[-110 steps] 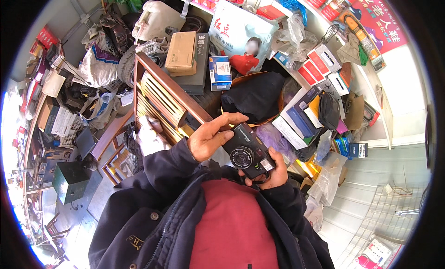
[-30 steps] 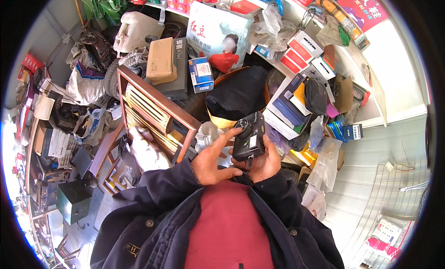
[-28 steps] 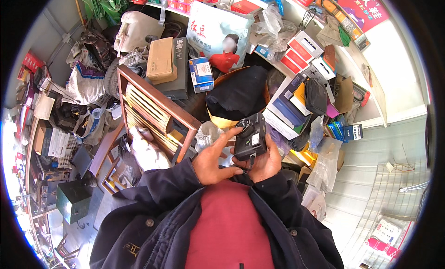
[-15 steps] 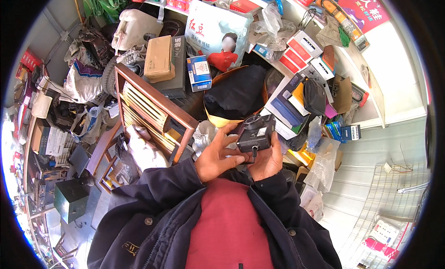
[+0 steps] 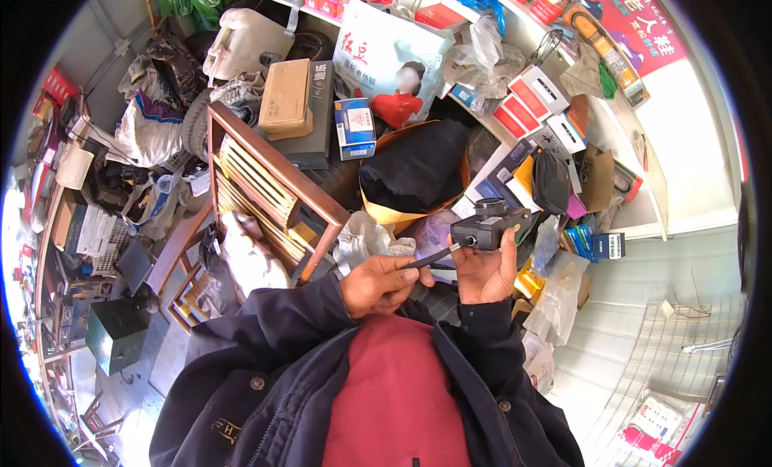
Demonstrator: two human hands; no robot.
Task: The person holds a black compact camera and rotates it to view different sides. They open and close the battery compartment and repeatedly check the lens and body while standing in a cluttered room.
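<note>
Nearest the viewer are the wearer's red shirt (image 5: 398, 386) and open dark jacket (image 5: 265, 346), with both hands raised in front. The left hand (image 5: 379, 286) is closed, thumb pressed against curled fingers, gripping the free end of a black wrist strap (image 5: 430, 259). The strap runs nearly straight to one end of a black compact camera (image 5: 492, 228), an arrangement that probably keeps it clear of the body. The camera lies in the right hand (image 5: 489, 274), which is partly open: fingers beneath, thumb raised along the opposite side. This cupped support appears to bear the weight while leaving the lens, directed away from the torso, uncovered.

Beyond the left hand are a crumpled whitish plastic bag (image 5: 366, 240) and a slatted wooden frame (image 5: 256, 177), which stands tilted. Farther out, black cloth (image 5: 414, 165) fills an orange-yellow paper bag (image 5: 388, 216), whose sides seemingly keep the bundle together. Behind, a brown carton (image 5: 287, 99) rests on a flat dark box (image 5: 318, 133), apparently stacked to save room, with a blue-and-white box (image 5: 355, 129) just beside. Farthest of these is a large pale-blue package (image 5: 386, 53).
</note>
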